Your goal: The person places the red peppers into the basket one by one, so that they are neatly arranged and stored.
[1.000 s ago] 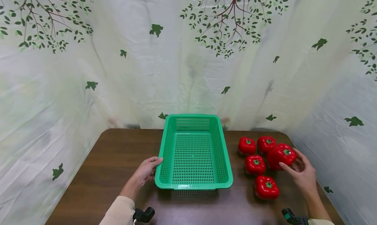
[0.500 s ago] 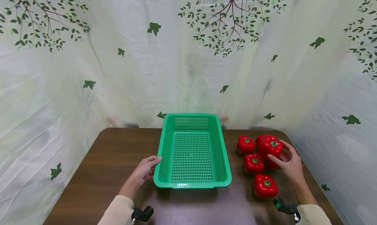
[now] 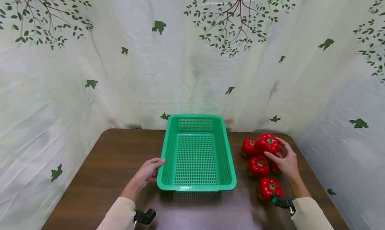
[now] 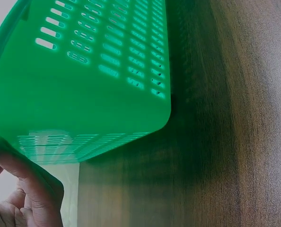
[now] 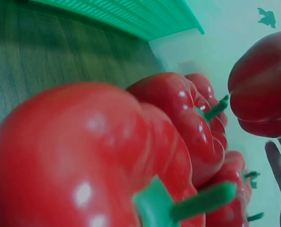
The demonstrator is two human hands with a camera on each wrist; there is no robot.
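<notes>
My right hand (image 3: 285,159) grips a red bell pepper (image 3: 266,143) between thumb and fingers, raised above the other peppers. In the right wrist view this lifted bell pepper (image 5: 263,87) hangs at the right edge, fingers (image 5: 278,168) under it. Below lie more red peppers: one at back left (image 3: 248,147), one in the middle (image 3: 259,166), one in front (image 3: 269,189), others partly hidden by the hand and held pepper. My left hand (image 3: 147,172) pinches the left rim of a green perforated plastic basket (image 3: 197,189), with nothing inside. The left wrist view shows the basket's side (image 4: 83,99) and curled fingers (image 4: 36,184).
A brown wooden table (image 3: 126,149) bears the basket in the middle and the peppers at right. Pale cloth with a leaf print (image 3: 192,73) hangs close behind and on both sides. Black wrist devices (image 3: 145,216) sit on both forearms.
My right hand has carried the pepper leftward and slightly away from me, over the back of the group. The left hand stays on the basket rim, and the basket has not moved.
</notes>
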